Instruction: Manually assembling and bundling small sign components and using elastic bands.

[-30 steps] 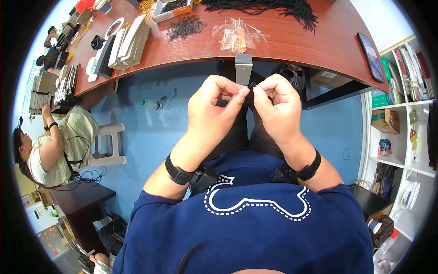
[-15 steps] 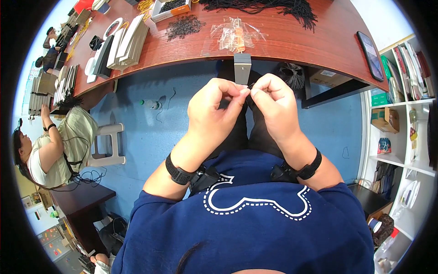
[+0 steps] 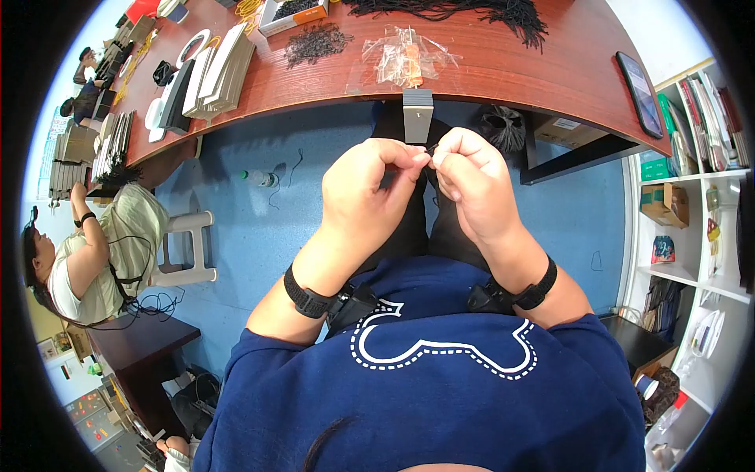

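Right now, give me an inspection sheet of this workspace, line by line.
Surface: reddish wooden table, curved by the lens, with a grey block at its near edge.
Job's things: a small dark piece, pinched between both hands; too small to identify.
Clutter: clear plastic bags, black cord bundles, pile of small dark parts, stacked flat cards, phone.
Hands: left hand and right hand meet fingertip to fingertip above the lap.
Cables: loose wire on the blue floor.
Surroundings: seated co-worker, white stool, shelving, bottle.
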The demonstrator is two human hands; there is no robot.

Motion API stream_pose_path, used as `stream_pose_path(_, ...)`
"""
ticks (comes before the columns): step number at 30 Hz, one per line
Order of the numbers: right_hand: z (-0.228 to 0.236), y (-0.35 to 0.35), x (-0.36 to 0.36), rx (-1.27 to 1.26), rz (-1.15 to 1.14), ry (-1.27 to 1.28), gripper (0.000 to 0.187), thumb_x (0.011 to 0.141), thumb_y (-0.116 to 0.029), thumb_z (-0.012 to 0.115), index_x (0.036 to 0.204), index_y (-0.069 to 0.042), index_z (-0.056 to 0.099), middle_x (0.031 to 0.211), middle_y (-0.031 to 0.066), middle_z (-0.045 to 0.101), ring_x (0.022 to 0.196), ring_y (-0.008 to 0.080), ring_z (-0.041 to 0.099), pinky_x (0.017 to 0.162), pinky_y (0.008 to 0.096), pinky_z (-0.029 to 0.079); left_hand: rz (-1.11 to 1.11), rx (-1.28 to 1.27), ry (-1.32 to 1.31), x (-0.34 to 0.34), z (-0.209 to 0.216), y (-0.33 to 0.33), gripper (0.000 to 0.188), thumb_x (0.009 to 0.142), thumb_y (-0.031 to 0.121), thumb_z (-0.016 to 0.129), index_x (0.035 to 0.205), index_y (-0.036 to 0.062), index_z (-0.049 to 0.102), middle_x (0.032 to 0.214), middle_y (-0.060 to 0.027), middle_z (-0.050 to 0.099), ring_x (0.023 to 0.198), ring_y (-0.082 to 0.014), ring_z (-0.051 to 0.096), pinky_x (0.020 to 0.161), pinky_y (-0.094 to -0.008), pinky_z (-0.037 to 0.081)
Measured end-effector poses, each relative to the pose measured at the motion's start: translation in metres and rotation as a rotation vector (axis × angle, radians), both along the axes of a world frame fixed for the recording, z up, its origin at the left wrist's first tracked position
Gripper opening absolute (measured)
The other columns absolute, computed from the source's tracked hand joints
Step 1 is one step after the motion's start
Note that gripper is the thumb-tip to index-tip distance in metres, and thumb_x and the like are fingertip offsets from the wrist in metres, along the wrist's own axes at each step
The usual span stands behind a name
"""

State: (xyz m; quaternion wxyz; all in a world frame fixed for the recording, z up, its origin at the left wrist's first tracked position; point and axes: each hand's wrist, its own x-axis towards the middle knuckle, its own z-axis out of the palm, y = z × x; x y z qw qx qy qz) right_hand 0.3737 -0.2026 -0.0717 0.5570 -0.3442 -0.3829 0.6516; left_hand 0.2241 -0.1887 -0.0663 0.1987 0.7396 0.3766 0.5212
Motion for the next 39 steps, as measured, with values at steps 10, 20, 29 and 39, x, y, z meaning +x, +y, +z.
stream_pose_path(10, -0.0004, 0.0000, 0.0028, -0.060, 0.057, 0.112, 0.007, 0.088, -0.008, 0.056, 0.081, -0.006, 0.056, 0.066, -0.0073, 0.048, 0.056, -0.0010, 0.039, 0.048, 0.0165, 0.029, 0.010, 0.111, 0.074, -0.0017, -0.0011, 0.0022, 0.019, 0.070, -0.002, 0.071, 0.080, 0.0063, 0.058, 0.081, -0.0060, 0.067, 0.074, -0.0220, 0.065, 0.065, -0.0297, 0.052)
stream_pose_path(20, -0.0041, -0.0005, 0.0001, 0.076, -0.056, -0.141, 0.004, 0.091, -0.006, 0.058, 0.090, -0.002, 0.059, 0.078, -0.0034, 0.057, 0.067, 0.0000, 0.049, 0.058, 0.0159, 0.039, -0.072, -0.310, -0.123, -0.0025, 0.0061, -0.0010, 0.018, 0.077, -0.001, 0.066, 0.094, 0.0021, 0.063, 0.080, -0.0076, 0.066, 0.073, -0.0198, 0.065, 0.066, -0.0281, 0.051)
stream_pose_path(29, -0.0029, -0.0006, 0.0006, 0.040, 0.026, -0.105, 0.004, 0.090, -0.005, 0.058, 0.090, -0.002, 0.059, 0.081, -0.0025, 0.058, 0.071, 0.0010, 0.051, 0.062, 0.0159, 0.041, -0.060, -0.271, 0.077, -0.0096, 0.0042, 0.0016, 0.011, 0.084, 0.005, 0.064, 0.094, 0.0021, 0.065, 0.080, -0.0070, 0.064, 0.072, -0.0123, 0.062, 0.066, -0.0248, 0.050)
stream_pose_path(39, -0.0032, -0.0005, 0.0023, 0.050, -0.009, -0.041, 0.002, 0.090, -0.004, 0.058, 0.090, -0.002, 0.058, 0.081, -0.0023, 0.058, 0.071, 0.0016, 0.052, 0.062, 0.0158, 0.041, -0.266, -0.857, -0.611, -0.0077, 0.0045, 0.0031, 0.021, 0.091, 0.012, 0.059, 0.108, 0.0013, 0.064, 0.086, -0.0034, 0.064, 0.073, -0.0083, 0.058, 0.069, -0.0221, 0.049)
